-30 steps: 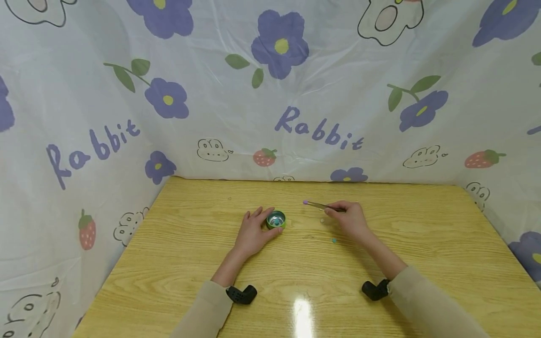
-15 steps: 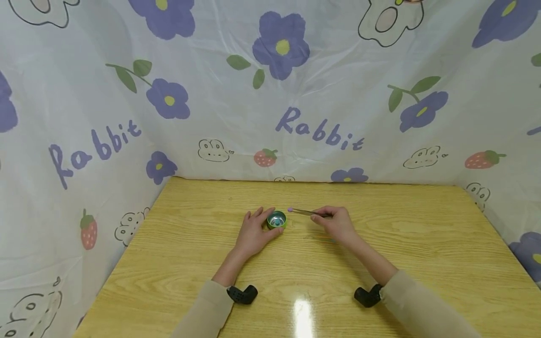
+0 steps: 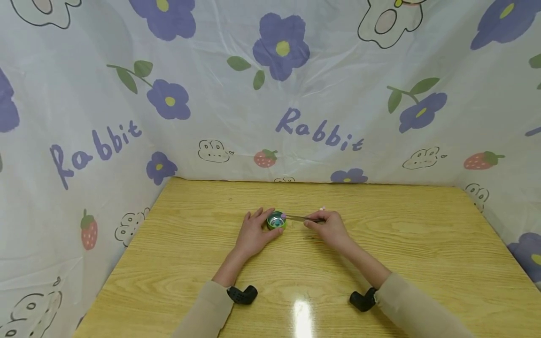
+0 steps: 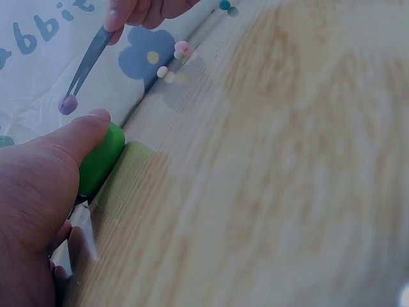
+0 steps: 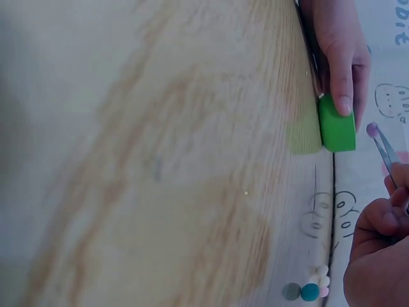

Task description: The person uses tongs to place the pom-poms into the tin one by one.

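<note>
Left hand (image 3: 252, 234) grips a green tin (image 5: 339, 133) — right hand (image 3: 331, 229) pinches tweezers (image 3: 299, 218) holding a purple ball (image 4: 68, 105) above the tin.

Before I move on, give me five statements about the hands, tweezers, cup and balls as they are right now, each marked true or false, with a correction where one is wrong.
1. The right hand holds the tweezers. True.
2. The tweezers have nothing between their tips. False: they pinch a purple ball.
3. The left hand grips the green cup. True.
4. The cup is lying on its side. False: it stands upright, its opening facing up.
5. A teal ball rests on the table, outside the cup. True.
</note>
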Action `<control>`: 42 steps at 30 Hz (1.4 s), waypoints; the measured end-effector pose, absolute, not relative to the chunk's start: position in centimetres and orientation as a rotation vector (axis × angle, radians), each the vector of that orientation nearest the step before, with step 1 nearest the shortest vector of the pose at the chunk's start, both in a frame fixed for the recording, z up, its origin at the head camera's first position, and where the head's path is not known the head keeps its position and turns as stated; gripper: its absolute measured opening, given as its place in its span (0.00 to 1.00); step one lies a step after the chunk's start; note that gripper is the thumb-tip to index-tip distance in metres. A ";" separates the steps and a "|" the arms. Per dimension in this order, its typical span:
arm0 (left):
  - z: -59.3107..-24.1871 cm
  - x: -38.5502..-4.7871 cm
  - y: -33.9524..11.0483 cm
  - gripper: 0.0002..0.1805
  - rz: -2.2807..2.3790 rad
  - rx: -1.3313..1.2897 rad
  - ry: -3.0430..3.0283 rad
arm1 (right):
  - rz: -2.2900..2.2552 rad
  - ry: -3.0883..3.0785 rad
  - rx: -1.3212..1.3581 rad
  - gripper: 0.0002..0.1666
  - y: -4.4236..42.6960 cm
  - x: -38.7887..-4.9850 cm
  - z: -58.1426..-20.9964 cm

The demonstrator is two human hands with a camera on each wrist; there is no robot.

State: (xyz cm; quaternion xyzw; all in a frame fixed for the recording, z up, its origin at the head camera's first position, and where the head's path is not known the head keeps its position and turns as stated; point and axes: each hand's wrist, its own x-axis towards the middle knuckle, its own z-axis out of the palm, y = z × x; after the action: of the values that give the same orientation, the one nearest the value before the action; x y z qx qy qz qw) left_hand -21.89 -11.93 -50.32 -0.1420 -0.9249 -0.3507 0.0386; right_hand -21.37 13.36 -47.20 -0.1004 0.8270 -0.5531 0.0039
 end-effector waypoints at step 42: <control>-50.0 -21.7 -11.9 0.39 -1.104 -0.443 -2.823 | -1.753 2.548 -0.289 0.09 14.2 -21.2 -47.4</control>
State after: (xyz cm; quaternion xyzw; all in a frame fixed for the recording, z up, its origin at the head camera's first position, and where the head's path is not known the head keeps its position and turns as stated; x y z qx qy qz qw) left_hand -21.66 -11.86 -50.00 -0.1445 -0.9209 -0.3600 0.0389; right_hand -21.21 14.22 -47.38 -0.0929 0.8201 -0.5643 0.0177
